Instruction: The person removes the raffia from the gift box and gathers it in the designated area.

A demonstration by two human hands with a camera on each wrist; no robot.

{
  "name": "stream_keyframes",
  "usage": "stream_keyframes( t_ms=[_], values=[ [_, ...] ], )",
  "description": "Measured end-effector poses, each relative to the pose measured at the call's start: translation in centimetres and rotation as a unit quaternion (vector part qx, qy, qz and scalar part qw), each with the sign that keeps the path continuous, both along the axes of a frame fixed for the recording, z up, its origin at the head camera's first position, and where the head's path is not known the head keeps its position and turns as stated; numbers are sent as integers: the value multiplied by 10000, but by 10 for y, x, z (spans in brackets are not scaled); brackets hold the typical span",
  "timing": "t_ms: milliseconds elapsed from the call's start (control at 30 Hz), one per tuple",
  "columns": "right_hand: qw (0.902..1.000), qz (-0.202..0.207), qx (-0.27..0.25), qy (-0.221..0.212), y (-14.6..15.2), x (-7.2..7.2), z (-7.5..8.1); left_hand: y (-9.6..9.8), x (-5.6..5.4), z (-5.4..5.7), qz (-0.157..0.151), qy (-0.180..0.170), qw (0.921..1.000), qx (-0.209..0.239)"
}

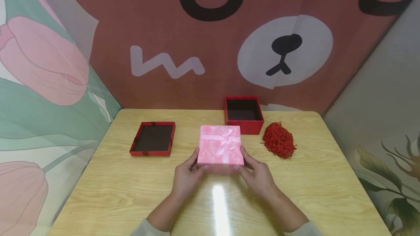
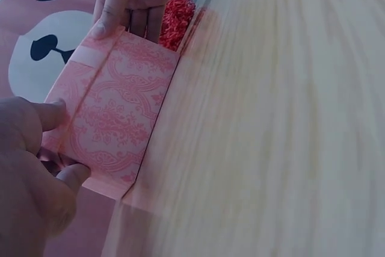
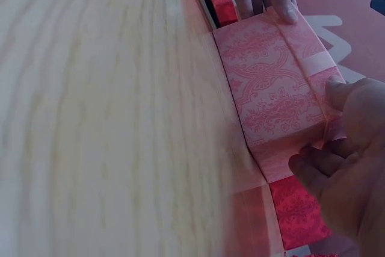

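Note:
A pink patterned gift box (image 1: 214, 152) with a ribbon bow on its lid stands near the middle of the table. My left hand (image 1: 188, 176) grips its left side, thumb at the front and fingers along the side. On the opposite side my right hand (image 1: 257, 176) holds it the same way. Both wrist views show the box (image 2: 117, 109) with its base on or very close to the tabletop, the lid seam running below the ribbon. In the right wrist view the right hand's fingers (image 3: 313, 170) press against the box's end.
Behind the pink box stands an open red box (image 1: 246, 126) with a dark inside. A red lid (image 1: 152, 154) lies inside-up at the left. Red shredded paper (image 1: 279, 140) sits in a heap at the right. The wooden table (image 1: 115, 196) meets a printed cloth wall behind.

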State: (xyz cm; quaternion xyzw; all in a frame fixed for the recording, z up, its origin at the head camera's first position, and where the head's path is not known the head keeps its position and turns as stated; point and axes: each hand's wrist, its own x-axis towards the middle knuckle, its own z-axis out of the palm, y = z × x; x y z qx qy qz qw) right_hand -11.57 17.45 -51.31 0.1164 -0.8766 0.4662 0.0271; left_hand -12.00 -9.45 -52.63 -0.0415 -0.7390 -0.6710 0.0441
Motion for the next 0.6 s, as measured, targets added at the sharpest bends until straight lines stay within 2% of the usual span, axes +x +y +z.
stream_keyframes(
  t_ms=[267,600],
  values=[
    [10000,-3,-40,26,12,-3,0,12,-3,0,-31,137,9999,-59],
    [9992,-167,180,310,15,-6,-2,21,-5,1,271,301,9960,-798]
  ],
)
